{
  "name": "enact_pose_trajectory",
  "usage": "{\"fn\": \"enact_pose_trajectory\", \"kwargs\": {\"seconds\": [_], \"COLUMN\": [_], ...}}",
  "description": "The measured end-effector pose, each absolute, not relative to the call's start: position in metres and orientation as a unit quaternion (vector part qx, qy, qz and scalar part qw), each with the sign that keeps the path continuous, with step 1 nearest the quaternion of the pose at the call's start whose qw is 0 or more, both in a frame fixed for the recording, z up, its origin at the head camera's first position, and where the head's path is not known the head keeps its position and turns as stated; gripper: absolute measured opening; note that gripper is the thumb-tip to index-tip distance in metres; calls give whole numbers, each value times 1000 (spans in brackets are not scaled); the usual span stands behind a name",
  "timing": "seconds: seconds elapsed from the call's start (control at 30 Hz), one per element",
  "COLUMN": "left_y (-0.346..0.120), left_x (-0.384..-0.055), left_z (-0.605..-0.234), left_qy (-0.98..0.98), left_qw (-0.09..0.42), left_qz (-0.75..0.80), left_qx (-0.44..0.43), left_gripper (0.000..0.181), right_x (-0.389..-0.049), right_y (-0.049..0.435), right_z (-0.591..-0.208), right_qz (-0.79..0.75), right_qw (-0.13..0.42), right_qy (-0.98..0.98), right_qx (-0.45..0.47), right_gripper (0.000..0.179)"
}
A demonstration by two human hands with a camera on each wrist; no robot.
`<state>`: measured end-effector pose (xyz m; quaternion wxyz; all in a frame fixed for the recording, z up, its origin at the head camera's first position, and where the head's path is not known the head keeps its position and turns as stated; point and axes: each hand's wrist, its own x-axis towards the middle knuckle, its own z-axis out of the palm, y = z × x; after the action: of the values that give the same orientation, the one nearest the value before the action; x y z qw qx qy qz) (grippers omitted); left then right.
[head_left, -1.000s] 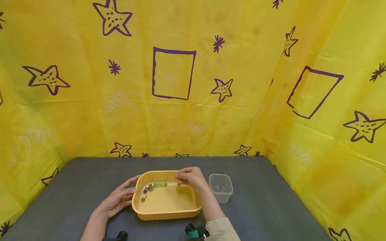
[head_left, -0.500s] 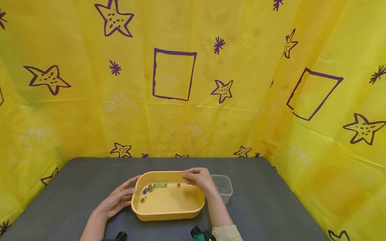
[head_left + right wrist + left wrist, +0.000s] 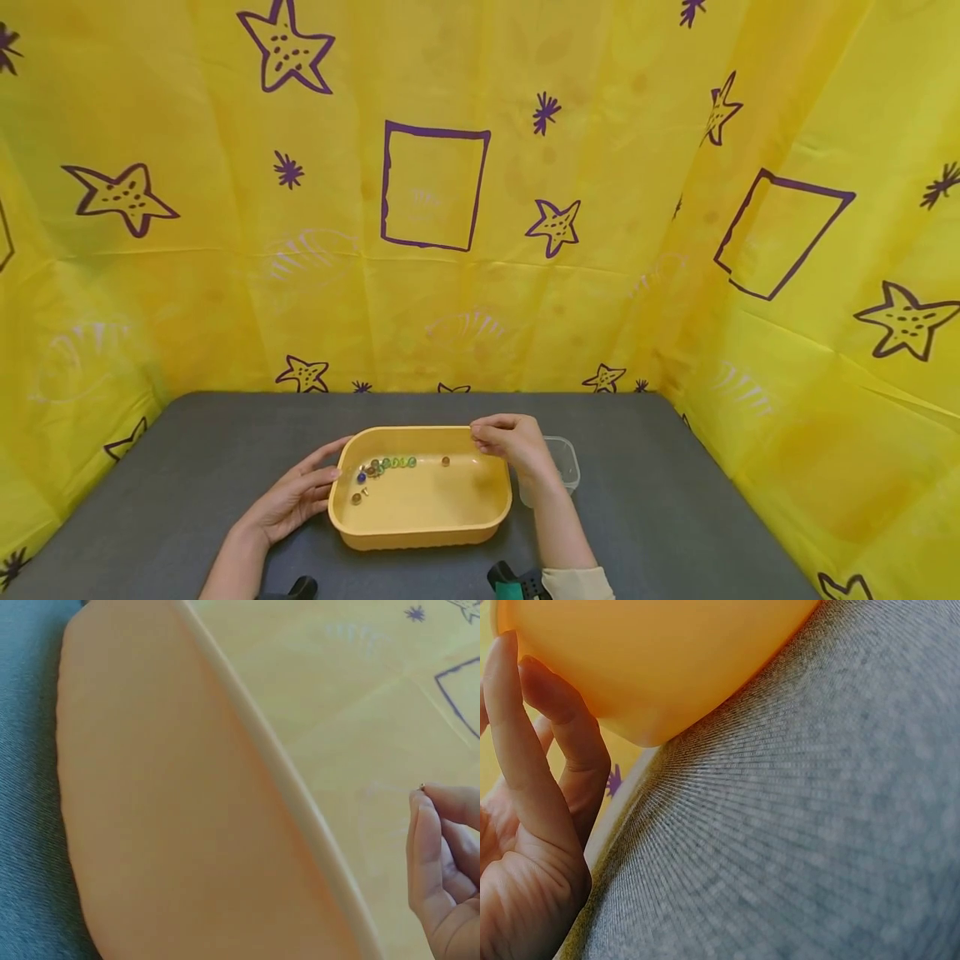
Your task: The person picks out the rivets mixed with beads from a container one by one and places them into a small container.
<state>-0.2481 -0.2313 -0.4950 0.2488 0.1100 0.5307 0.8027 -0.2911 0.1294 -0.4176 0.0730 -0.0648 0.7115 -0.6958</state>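
A yellow tray [image 3: 420, 531] holds green, brown and blue glass marbles [image 3: 393, 462], mostly along its far left side. A lone brown marble [image 3: 446, 461] sits near its far wall, and a small metal piece [image 3: 364, 492] lies on the left of the floor. My left hand [image 3: 288, 498] rests against the tray's left side, fingers extended to the outer wall. Above the far right rim, my right hand [image 3: 513, 446] pinches a tiny brass-coloured metal piece [image 3: 422, 787] between thumb and index fingertip; most of it is hidden by the fingers.
A clear plastic box [image 3: 564, 458] stands just right of the tray, partly hidden behind the right hand and wrist. Dark grey cloth [image 3: 675, 517] covers the table. A yellow curtain [image 3: 450, 317] with purple drawings hangs behind and at both sides.
My right hand has moved right, from over the tray's interior to above its right rim, uncovering the lone brown marble and covering more of the plastic box. My left hand stays put.
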Motion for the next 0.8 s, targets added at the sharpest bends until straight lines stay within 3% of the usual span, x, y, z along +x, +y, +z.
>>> {"fn": "enact_pose_trajectory", "kwargs": {"seconds": [0.8], "left_y": [-231], "left_x": [-249], "left_z": [-496], "left_qy": [536], "left_qw": [242], "left_qz": [801], "left_qx": [113], "left_gripper": [44], "right_x": [-294], "right_y": [187], "right_z": [-404], "right_qz": [-703], "right_qw": [23], "right_qy": [711], "right_qx": [-10], "right_gripper": [31]}}
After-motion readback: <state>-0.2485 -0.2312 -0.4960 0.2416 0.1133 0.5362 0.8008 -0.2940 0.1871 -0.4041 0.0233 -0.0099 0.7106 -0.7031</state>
